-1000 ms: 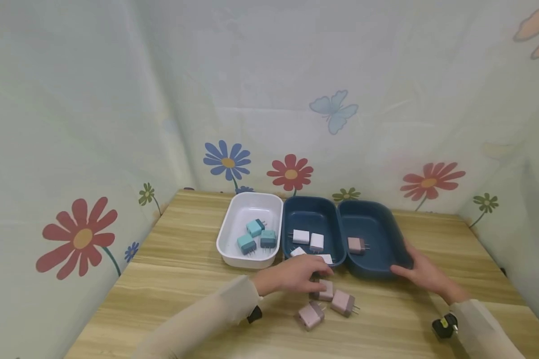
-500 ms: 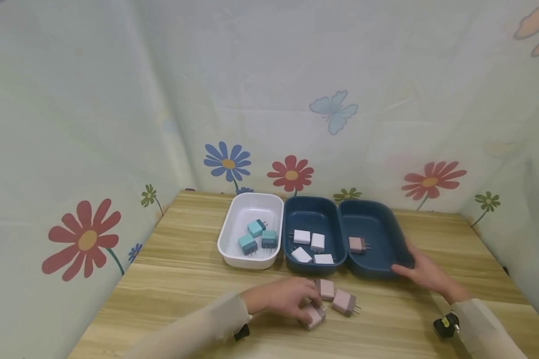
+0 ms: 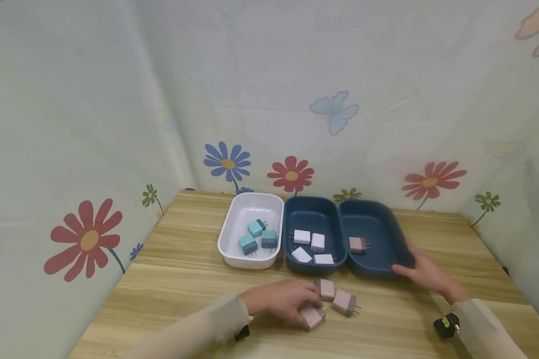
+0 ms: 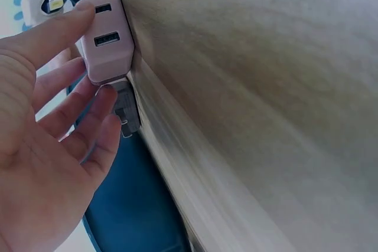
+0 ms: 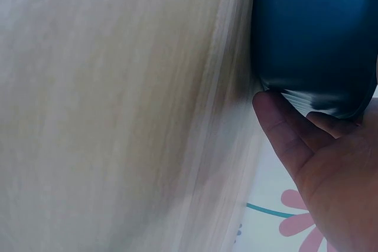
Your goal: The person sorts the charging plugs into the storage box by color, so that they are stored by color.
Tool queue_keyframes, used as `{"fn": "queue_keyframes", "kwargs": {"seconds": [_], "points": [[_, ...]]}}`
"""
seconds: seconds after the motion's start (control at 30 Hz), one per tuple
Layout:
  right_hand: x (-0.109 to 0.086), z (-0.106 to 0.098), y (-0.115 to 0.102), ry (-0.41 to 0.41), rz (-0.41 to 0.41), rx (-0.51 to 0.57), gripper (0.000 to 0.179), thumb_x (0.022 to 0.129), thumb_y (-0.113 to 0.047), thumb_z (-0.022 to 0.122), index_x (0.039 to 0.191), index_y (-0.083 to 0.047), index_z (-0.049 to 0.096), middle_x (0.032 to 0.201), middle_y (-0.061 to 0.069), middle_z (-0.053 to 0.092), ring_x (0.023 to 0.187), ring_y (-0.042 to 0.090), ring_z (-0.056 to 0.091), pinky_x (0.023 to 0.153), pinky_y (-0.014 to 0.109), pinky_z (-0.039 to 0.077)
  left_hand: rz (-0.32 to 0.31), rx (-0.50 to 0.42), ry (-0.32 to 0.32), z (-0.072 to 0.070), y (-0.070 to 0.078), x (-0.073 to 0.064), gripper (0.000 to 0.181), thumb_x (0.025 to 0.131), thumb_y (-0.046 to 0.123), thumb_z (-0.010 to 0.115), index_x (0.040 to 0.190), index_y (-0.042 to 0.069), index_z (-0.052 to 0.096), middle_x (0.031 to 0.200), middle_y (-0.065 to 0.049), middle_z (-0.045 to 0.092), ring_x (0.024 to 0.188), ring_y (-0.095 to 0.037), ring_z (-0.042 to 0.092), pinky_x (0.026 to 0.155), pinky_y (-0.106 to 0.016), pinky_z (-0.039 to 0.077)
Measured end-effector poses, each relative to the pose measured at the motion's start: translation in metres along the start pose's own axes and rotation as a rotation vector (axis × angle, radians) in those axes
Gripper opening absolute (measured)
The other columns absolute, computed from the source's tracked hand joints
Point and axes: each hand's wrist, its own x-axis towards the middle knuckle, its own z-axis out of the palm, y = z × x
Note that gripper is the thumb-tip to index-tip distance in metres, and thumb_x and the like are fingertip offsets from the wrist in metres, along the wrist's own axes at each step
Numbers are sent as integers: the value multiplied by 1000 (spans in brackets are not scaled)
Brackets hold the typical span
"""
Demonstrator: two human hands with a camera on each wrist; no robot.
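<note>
My left hand (image 3: 287, 299) pinches a pink USB wall charger (image 3: 313, 317) between thumb and fingers, low over the tabletop. In the left wrist view two USB ports show on the end of that charger (image 4: 109, 57). Close beside it lie a second pink charger (image 3: 326, 289) and a third pink charger (image 3: 342, 301), its prongs facing right. At the front right corner of the right-hand blue tray (image 3: 372, 270), my right hand (image 3: 426, 273) holds on, thumb at the front and fingers along the outer side. One pink charger (image 3: 356, 245) lies in that tray.
Left of that tray stands a second blue tray (image 3: 314, 268) with several white chargers (image 3: 302, 237). Beside it a white tray (image 3: 249, 263) holds three teal chargers (image 3: 256, 228). A flower-printed curtain (image 3: 269, 124) rises behind the wooden table (image 3: 170, 264).
My left hand has come down and towards me from near the middle tray to the nearest pink charger, and now pinches it. The right hand has stayed at the tray corner.
</note>
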Motion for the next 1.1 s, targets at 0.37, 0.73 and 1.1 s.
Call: {"fn": "queue_keyframes", "kwargs": {"seconds": [0.37, 0.73, 1.1], "points": [[-1, 0, -4, 4, -8, -5, 99, 84, -30, 72, 151, -2, 4, 147, 34, 16, 130, 54, 23, 97, 68, 23, -16, 53, -29, 2, 4, 0, 49, 75, 29, 79, 119, 18, 61, 110, 9, 55, 95, 1, 48, 82, -10, 36], [-1, -1, -3, -1, -14, 9, 99, 85, -28, 72, 151, -2, 3, 148, 34, 15, 130, 54, 22, 96, 69, 22, -36, 16, -5, 3, 1, -4, 50, 73, 32, 80, 118, 17, 62, 110, 8, 55, 94, 0, 49, 82, -12, 37], [-1, 0, 0, -4, 12, 2, 99, 85, -30, 71, 150, 0, 2, 148, 35, 13, 130, 55, 19, 97, 69, 21, -75, 9, 23, -11, 3, -4, 52, 76, 36, 78, 123, 20, 60, 109, 9, 53, 94, -1, 46, 79, -12, 38]]}}
